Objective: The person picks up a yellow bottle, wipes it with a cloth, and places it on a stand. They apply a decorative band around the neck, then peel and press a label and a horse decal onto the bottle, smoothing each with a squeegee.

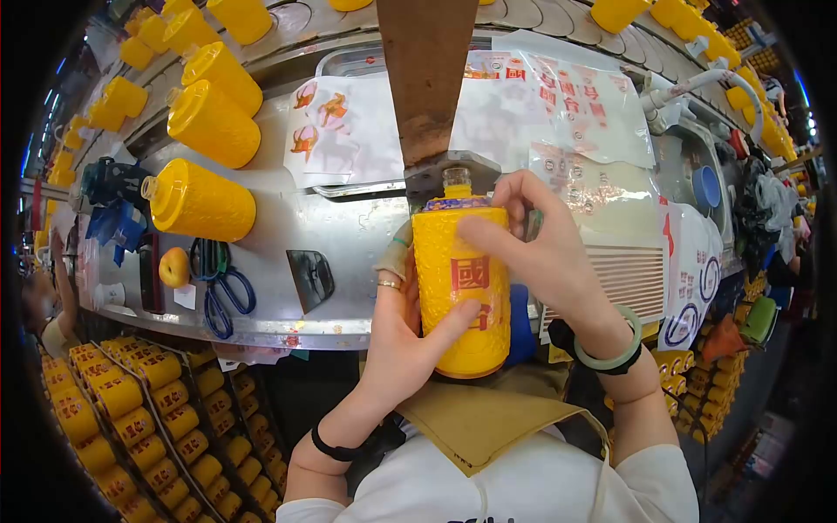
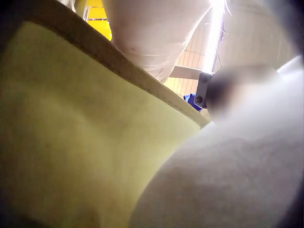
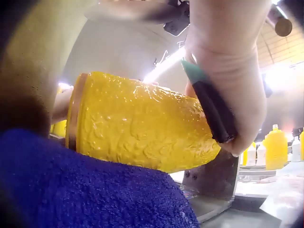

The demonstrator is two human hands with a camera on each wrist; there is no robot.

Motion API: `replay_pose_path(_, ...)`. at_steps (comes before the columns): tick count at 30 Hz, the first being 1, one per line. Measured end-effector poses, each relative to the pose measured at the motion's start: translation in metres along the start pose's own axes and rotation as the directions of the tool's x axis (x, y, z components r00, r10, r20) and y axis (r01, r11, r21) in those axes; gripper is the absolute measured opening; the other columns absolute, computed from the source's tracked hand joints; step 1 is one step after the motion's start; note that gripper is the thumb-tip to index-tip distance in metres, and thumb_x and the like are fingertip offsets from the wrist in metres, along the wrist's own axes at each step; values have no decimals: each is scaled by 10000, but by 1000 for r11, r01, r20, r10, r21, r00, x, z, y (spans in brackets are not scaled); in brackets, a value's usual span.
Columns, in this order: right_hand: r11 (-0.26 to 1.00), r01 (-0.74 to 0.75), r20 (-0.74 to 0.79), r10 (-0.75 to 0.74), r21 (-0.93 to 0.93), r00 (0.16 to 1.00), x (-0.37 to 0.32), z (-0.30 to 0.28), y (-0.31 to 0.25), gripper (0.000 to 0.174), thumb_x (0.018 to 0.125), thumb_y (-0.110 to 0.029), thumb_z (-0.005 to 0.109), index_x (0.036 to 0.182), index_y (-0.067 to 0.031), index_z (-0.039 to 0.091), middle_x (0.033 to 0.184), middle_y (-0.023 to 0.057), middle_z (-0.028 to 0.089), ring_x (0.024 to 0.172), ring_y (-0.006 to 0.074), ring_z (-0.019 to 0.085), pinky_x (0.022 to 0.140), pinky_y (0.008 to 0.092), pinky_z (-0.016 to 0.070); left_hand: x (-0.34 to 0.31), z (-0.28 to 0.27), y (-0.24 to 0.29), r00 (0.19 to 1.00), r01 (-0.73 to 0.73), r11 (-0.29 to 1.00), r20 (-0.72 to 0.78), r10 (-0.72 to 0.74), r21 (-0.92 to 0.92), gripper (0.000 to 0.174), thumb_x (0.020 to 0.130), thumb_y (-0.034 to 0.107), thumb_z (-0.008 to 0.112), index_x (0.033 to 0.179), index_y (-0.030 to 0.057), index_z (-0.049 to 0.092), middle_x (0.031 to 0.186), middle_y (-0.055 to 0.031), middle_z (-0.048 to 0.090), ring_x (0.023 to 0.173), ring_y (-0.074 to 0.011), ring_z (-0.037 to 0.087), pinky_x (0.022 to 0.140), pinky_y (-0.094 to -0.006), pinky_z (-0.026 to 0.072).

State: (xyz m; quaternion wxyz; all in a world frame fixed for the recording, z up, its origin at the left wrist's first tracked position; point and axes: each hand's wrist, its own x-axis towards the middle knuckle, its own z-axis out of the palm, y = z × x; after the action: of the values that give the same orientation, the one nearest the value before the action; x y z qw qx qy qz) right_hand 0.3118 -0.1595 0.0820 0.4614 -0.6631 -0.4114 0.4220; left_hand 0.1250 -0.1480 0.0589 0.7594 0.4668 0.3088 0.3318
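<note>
A yellow embossed bottle with red characters, a blue patterned collar and a bare glass neck stands upright between both hands. My left hand grips it from the left, thumb laid across its lower front. My right hand holds its upper right side, fingers curled over the shoulder and front. The neck sits just under a metal fixture at the foot of a brown post. In the right wrist view the bottle lies above a blue cloth, with my right hand's wrist beside it. The left wrist view shows only a yellowish apron.
Several yellow bottles lie on the metal bench at left, near blue-handled scissors and a small fruit. Label sheets cover the bench's back right. Crates of yellow bottles stand below left.
</note>
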Motion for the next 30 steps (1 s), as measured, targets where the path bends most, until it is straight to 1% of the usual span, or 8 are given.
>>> replay_pose_path(2, 999, -11, -5, 11, -35, 1000, 0, 0, -1, 305, 857, -193, 815, 989, -77, 566, 835, -70, 426, 761, 24, 373, 661, 186, 315, 0, 0, 1, 999, 33, 998, -2, -33, -47, 815, 933, 14, 713, 1566, 6, 200, 1503, -152, 412, 1405, -247, 447, 1171, -412, 388)
replay_pose_path(4, 999, -19, 11, 20, -27, 1000, 0, 1, -4, 326, 901, -202, 793, 1024, -8, 562, 913, 24, 583, 883, 80, 547, 755, 264, 484, 1, 0, 0, 1000, 11, 999, 0, -11, -35, 817, 936, 14, 709, 1572, 5, 196, 1510, -156, 407, 1413, -249, 438, 1178, -414, 376)
replay_pose_path(8, 985, -11, 26, 7, 174, 1000, -3, -4, -1, 286, 945, -185, 755, 1072, -8, 570, 888, 2, 570, 843, 59, 519, 701, 243, 448, 6, -4, 3, 999, -11, 998, -36, 9, -65, 799, 958, 20, 681, 1588, -2, 190, 1537, -168, 388, 1436, -252, 413, 1196, -410, 344)
replay_pose_path(10, 953, -121, -12, 130, 276, 991, -12, -6, 2, 297, 980, -161, 714, 1186, -8, 565, 852, -24, 536, 811, 48, 485, 689, 223, 404, 12, -6, 6, 998, 21, 991, -57, -28, -130, 784, 968, 24, 667, 1590, -6, 192, 1540, -171, 390, 1441, -251, 407, 1197, -407, 339)
replay_pose_path(11, 953, -124, -10, 132, 277, 991, -17, -5, 4, 297, 980, -161, 714, 1186, -8, 565, 852, -24, 536, 811, 48, 485, 689, 223, 404, 15, -8, 7, 995, 47, 980, -74, -63, -194, 768, 979, 27, 654, 1592, -9, 194, 1543, -174, 391, 1446, -251, 402, 1199, -404, 333)
replay_pose_path(13, 957, -78, -17, 86, 279, 996, -29, -3, 12, 454, 959, -162, 735, 1330, -17, 515, 835, -39, 486, 801, 47, 450, 704, 217, 378, 17, -9, 7, 996, 49, 982, -67, -62, -184, 741, 991, 27, 637, 1589, -12, 202, 1535, -174, 406, 1439, -244, 413, 1191, -396, 345)
replay_pose_path(16, 977, -55, 6, 55, 204, 998, -37, 1, 20, 576, 935, -170, 760, 1411, -26, 468, 830, -46, 443, 791, 53, 423, 718, 213, 361, 19, -4, 5, 996, 64, 988, -57, -73, -138, 741, 993, 30, 638, 1592, -7, 202, 1527, -171, 416, 1425, -241, 431, 1183, -393, 358)
replay_pose_path(30, 977, -47, -2, 48, 210, 999, -35, 2, 24, 614, 909, -163, 781, 1418, -28, 465, 830, -44, 438, 780, 60, 409, 704, 215, 346, 19, -2, 3, 997, 24, 990, -68, -34, -141, 729, 1001, 36, 629, 1595, 4, 208, 1526, -163, 420, 1408, -240, 451, 1173, -393, 369)
